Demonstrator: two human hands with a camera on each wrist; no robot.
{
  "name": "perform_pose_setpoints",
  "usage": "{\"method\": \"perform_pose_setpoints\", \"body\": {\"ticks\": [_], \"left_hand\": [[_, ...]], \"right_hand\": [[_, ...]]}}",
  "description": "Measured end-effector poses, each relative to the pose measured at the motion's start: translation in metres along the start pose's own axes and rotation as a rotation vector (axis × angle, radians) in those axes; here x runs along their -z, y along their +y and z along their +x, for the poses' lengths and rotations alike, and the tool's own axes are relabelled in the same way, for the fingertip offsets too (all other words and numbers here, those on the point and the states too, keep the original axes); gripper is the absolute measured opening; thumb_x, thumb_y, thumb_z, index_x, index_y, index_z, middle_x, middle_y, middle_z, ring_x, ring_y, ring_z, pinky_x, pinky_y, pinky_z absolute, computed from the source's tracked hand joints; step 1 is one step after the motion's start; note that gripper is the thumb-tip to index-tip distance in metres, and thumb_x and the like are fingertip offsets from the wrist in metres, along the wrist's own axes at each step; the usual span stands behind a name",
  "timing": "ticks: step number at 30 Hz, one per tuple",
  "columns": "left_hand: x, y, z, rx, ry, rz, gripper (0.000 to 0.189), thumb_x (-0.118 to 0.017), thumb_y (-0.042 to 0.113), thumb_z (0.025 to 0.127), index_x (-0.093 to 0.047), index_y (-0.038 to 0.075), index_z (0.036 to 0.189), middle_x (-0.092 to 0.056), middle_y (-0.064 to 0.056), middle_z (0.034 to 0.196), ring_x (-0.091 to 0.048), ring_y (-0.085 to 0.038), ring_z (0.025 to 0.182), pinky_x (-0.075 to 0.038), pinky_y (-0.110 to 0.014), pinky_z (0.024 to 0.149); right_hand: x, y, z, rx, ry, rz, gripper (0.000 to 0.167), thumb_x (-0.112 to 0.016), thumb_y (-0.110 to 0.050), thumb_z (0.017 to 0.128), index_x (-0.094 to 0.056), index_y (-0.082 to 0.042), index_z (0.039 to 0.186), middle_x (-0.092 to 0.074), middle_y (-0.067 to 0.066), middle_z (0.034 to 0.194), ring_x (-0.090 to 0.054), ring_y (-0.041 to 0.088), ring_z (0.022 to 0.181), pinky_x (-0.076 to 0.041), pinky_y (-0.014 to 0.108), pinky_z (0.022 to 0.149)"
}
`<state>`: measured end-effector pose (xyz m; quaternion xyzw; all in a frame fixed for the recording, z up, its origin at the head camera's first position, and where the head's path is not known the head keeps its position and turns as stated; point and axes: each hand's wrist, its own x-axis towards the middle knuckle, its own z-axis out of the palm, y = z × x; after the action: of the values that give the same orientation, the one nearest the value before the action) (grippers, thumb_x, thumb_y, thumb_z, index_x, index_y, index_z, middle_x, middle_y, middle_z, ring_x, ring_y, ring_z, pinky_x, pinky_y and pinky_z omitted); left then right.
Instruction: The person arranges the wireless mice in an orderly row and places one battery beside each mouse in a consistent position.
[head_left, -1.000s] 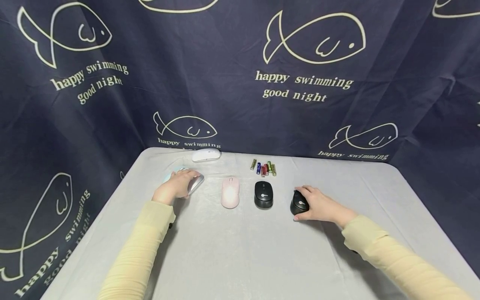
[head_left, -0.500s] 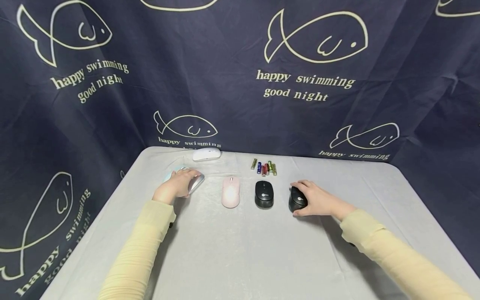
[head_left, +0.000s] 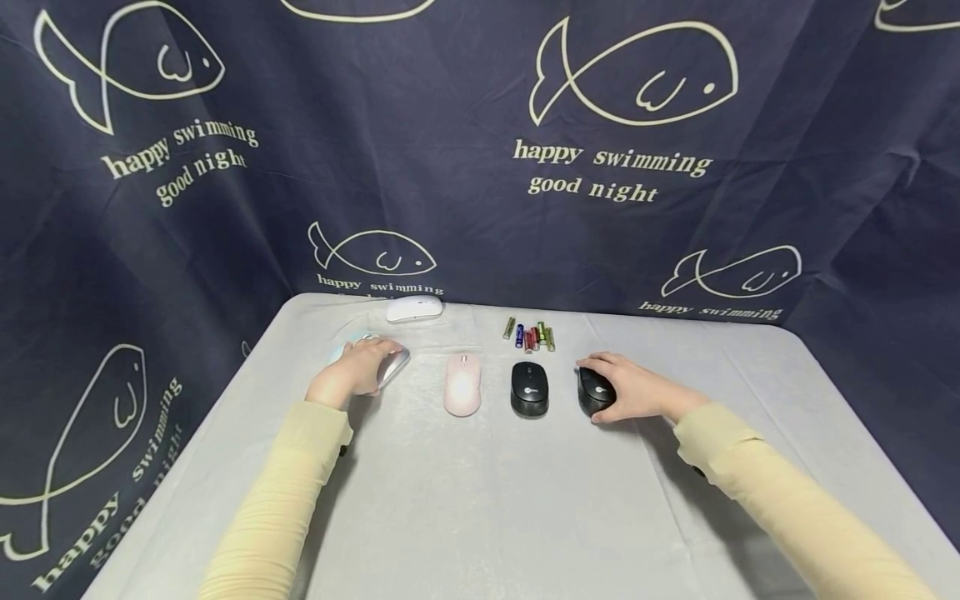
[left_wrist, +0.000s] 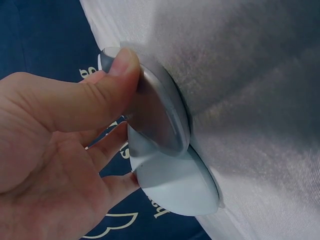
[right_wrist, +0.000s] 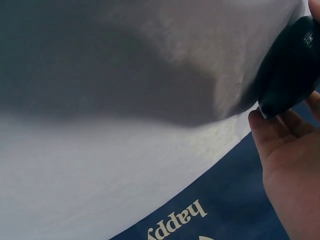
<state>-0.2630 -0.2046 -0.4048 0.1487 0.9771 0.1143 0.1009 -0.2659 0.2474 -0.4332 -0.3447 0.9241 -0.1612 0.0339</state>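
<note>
My left hand (head_left: 347,372) grips a silver-grey computer mouse (left_wrist: 157,112) at the far left of the table, thumb on its near side. Right beside it, partly behind my fingers, a pale blue mouse (left_wrist: 175,182) shows in the left wrist view. On the right, my right hand (head_left: 636,389) holds a black mouse (head_left: 594,393) from its side, thumb at the near end and fingers round the far end. In the right wrist view, only part of that dark mouse shows at the edge. To its left stands a second black mouse (head_left: 529,392), with a pink mouse (head_left: 462,387) farther left.
A white mouse (head_left: 415,309) lies at the back left, near the table's far edge. Several small coloured batteries (head_left: 530,337) lie grouped behind the second black mouse. A dark blue curtain (head_left: 480,150) with fish drawings hangs behind the grey-white table (head_left: 495,508).
My right hand has moved the black mouse a little away from me and slightly left, closer to level with the other black mouse. The left hand has stayed in place.
</note>
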Motion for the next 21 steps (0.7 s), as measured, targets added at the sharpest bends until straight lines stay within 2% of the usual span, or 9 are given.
{"method": "perform_pose_setpoints", "body": {"ticks": [9, 21], "left_hand": [[0.000, 0.001, 0.000, -0.003, 0.003, 0.004, 0.084, -0.077, -0.010, 0.061, -0.046, 0.008, 0.137, -0.040, -0.020, 0.144, -0.032, -0.045, 0.133, -0.016, -0.068, 0.105], [0.000, 0.000, 0.000, -0.007, 0.007, 0.008, 0.083, -0.075, -0.011, 0.061, -0.047, 0.008, 0.136, -0.041, -0.019, 0.144, -0.033, -0.044, 0.133, -0.017, -0.068, 0.105]], "right_hand": [[-0.004, 0.011, 0.001, 0.038, -0.036, 0.012, 0.090, -0.084, -0.036, 0.061, -0.046, -0.006, 0.136, -0.046, 0.019, 0.135, -0.046, 0.035, 0.123, -0.042, 0.049, 0.097], [-0.001, 0.008, 0.001, 0.064, -0.066, 0.028, 0.092, -0.085, -0.032, 0.060, -0.044, -0.002, 0.137, -0.042, 0.025, 0.136, -0.044, 0.040, 0.123, -0.040, 0.053, 0.097]]}}
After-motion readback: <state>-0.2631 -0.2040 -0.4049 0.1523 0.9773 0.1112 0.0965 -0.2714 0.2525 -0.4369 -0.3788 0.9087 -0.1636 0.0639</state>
